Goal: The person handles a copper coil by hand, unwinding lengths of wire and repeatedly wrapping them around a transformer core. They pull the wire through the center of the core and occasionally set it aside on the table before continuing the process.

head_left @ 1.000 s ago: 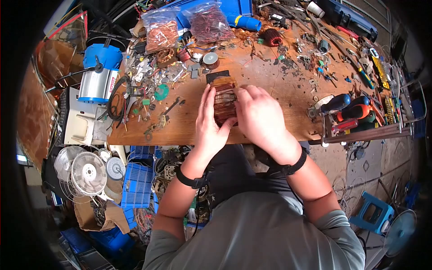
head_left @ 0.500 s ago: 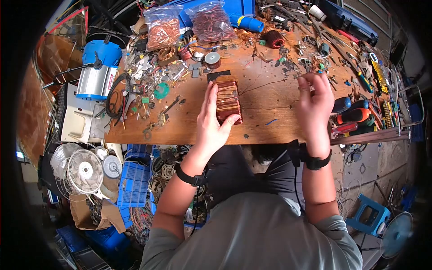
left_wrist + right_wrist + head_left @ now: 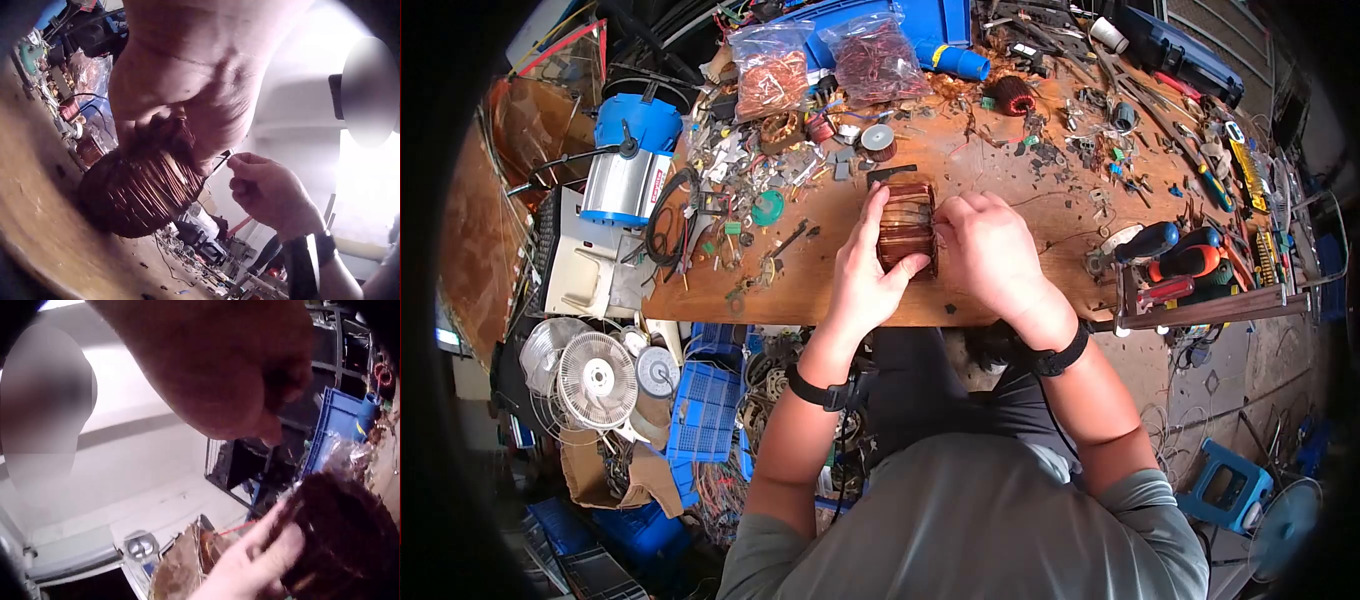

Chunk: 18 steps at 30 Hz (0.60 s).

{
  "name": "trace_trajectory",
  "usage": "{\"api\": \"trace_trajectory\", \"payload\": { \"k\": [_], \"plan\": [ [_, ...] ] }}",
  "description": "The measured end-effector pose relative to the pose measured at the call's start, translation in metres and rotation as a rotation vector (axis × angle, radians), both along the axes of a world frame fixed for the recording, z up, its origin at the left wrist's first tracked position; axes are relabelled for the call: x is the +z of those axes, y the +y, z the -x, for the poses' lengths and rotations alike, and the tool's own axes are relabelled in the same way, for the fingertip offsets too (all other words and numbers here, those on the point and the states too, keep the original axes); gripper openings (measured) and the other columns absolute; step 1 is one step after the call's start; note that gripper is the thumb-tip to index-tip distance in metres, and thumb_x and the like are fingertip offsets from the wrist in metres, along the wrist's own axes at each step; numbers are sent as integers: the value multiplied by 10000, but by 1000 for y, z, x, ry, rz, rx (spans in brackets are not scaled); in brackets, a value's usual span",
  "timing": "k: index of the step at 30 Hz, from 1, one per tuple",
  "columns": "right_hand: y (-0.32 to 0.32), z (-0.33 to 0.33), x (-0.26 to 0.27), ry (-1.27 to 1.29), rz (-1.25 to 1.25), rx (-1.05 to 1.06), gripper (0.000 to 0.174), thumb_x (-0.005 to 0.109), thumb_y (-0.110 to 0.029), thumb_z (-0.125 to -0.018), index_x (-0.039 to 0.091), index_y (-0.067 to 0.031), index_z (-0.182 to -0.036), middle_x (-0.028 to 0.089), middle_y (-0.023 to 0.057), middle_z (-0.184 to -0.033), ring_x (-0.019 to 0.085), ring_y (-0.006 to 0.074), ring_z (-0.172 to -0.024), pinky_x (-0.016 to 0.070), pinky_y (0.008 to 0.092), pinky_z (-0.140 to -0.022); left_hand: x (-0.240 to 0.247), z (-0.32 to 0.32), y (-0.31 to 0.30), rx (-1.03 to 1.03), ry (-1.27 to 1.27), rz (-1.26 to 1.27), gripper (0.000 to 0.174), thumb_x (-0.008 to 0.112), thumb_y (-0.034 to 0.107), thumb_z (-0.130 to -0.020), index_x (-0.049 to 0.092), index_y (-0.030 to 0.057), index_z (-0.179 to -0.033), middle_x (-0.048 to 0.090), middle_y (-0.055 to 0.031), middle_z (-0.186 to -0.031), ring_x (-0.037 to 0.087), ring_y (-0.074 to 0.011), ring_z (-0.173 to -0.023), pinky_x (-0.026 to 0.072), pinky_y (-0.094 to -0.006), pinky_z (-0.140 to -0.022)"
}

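Observation:
A block-shaped copper winding (image 3: 908, 222), reddish brown with lighter bands across its top, stands on the wooden workbench (image 3: 830, 295). My left hand (image 3: 865, 275) holds it from the left, fingers along the side and thumb at the near corner. Close to its right edge is my right hand (image 3: 995, 255), finger and thumb together. The left wrist view shows those fingertips pinching a thin dark strand (image 3: 220, 161) beside the winding. In the right wrist view the winding's dark end (image 3: 344, 537) faces the camera, with the left hand's fingers (image 3: 281, 550) against it.
A dark flat strip (image 3: 892, 173) lies behind the winding. Screwdrivers (image 3: 1155, 240) stand in a rack at the right edge. Bags of copper scrap (image 3: 770, 75) lie at the back, a wound armature (image 3: 1012, 96) beyond. A blue and silver machine (image 3: 632, 150) stands left.
My right hand swung out to the right, drawing a thin strand from the winding, then came back to its right edge. The left hand kept its hold, and the winding turned slightly.

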State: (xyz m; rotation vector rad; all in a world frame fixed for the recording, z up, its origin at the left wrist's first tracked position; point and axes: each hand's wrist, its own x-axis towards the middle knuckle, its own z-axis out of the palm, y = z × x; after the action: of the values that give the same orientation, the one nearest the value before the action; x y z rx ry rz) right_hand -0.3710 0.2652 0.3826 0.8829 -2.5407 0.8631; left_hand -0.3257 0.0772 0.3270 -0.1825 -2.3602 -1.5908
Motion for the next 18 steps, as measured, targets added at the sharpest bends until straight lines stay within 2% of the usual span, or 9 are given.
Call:
{"api": "trace_trajectory", "payload": {
  "k": [4, 6, 8, 9, 11, 12, 13, 15, 18],
  "plan": [
    [30, 10, 22, 47, 387, -78, 77, 682, -9, -812, 672, -33, -884, 681, 166, -849, 667, 363, -799, 544, 420, -728, -3, 2, 2, 5, 5, -43, 927, 837, 58, -778, 319, 79, -1547, 423, -243, -1532, 548, -344, -1316, 491, -412, -1057],
    [56, 11, 44, -90, 747, -197, 24, 672, -24, -928, 674, -14, -950, 663, 31, -805, 617, 121, -748, 503, 267, -695, -4, 1, 3, 5, -1, -75, 924, 836, 61, -783, 317, 81, -1548, 429, -239, -1530, 557, -337, -1307, 499, -408, -1047],
    [86, 27, 45, -70, 976, -219, 23, 685, -38, -951, 684, -17, -958, 634, -61, -809, 559, 31, -759, 436, 179, -630, -5, 0, 3, 11, 10, -77, 913, 833, 63, -787, 326, 84, -1546, 440, -234, -1524, 568, -328, -1296, 510, -406, -1032],
    [90, 30, 41, -67, 973, -260, 69, 678, -6, -930, 682, -10, -999, 670, 3, -912, 595, 60, -775, 458, 187, -612, -6, 0, 4, 11, 9, -78, 913, 833, 63, -787, 326, 84, -1546, 440, -234, -1524, 568, -328, -1296, 510, -406, -1032],
    [70, 9, 64, 371, 438, -496, 205, 659, 51, -869, 678, -8, -1064, 671, 106, -1090, 662, 169, -854, 532, 275, -677, -6, 1, 6, 7, 24, -107, 905, 825, 52, -786, 328, 76, -1542, 446, -235, -1518, 572, -328, -1292, 511, -403, -1031],
    [64, 1, 64, 541, 393, -443, 342, 631, 82, -790, 673, -4, -1118, 619, 171, -1250, 680, 288, -973, 563, 364, -787, -5, 3, 7, 4, 26, -109, 905, 825, 52, -786, 328, 76, -1542, 446, -235, -1518, 572, -328, -1292, 511, -403, -1031],
    [54, -14, 68, 557, 399, -369, 405, 650, 57, -728, 672, -23, -1124, 642, 148, -1230, 674, 330, -1020, 553, 383, -850, -2, 3, 8, 26, 30, -42, 906, 820, 43, -784, 324, 72, -1541, 450, -234, -1514, 574, -330, -1289, 512, -402, -1029],
    [22, -37, 57, 344, 306, 176, 427, 674, -28, -692, 649, -39, -1118, 671, 118, -1134, 675, 311, -1017, 560, 372, -850, 12, -4, 9, 87, 50, 167, 909, 809, 22, -779, 314, 60, -1540, 457, -230, -1510, 576, -333, -1287, 512, -399, -1029],
    [-8, -20, 22, 132, 102, -14, 367, 655, -91, -770, 630, -16, -1127, 680, 127, -1000, 673, 329, -934, 569, 404, -795, -5, -1, 9, 53, 35, -15, 923, 804, 1, -776, 306, 77, -1550, 445, -226, -1522, 570, -337, -1293, 509, -405, -1034]
  ]
}}
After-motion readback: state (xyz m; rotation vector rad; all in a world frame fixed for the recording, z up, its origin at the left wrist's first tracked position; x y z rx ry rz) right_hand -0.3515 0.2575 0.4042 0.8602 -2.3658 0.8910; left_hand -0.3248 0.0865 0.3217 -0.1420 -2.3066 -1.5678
